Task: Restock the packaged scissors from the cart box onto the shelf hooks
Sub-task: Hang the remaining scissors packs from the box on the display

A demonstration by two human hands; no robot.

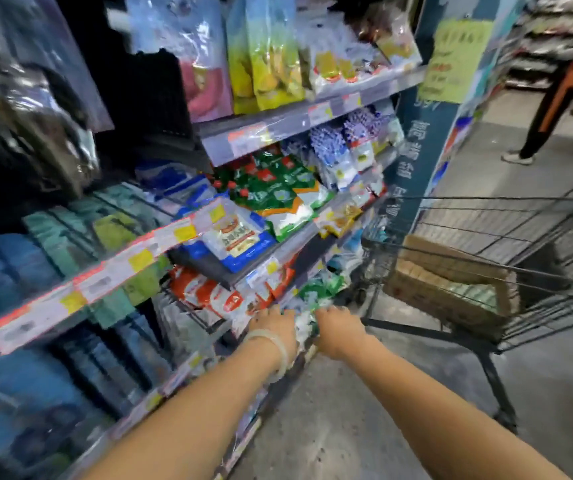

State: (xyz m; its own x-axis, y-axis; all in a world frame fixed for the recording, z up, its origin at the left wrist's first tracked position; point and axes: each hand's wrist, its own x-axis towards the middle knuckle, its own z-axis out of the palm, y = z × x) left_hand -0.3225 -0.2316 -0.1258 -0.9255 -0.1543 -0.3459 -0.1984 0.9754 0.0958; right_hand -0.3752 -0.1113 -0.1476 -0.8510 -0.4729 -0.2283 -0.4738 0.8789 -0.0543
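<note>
At the far left, blurred blue and teal packets (pixel 18 271) are seen hanging behind a price rail (pixel 105 268) of white, red and yellow labels. Further right, red and white packets (pixel 208 292) are hung on a lower tier of the shelf (pixel 298 116). The left hand (pixel 274 327), with a pale bangle (pixel 271 341) worn at the wrist, is stretched to that low tier, and its fingers are laid against green and white packaged goods (pixel 307 306); whether these are the scissors cannot be told through the blur, nor whether the fingers are curled round them. Just beside it, the right hand (pixel 338 329) is held at the same packets, its fingertips hidden, so its grip cannot be told either. To the right, a wire cart (pixel 485 237) is parked on the floor, and an open cardboard box (pixel 451 282) of stock is carried inside it. At the far right, another person's legs (pixel 541 112) are seen in the aisle.
</note>
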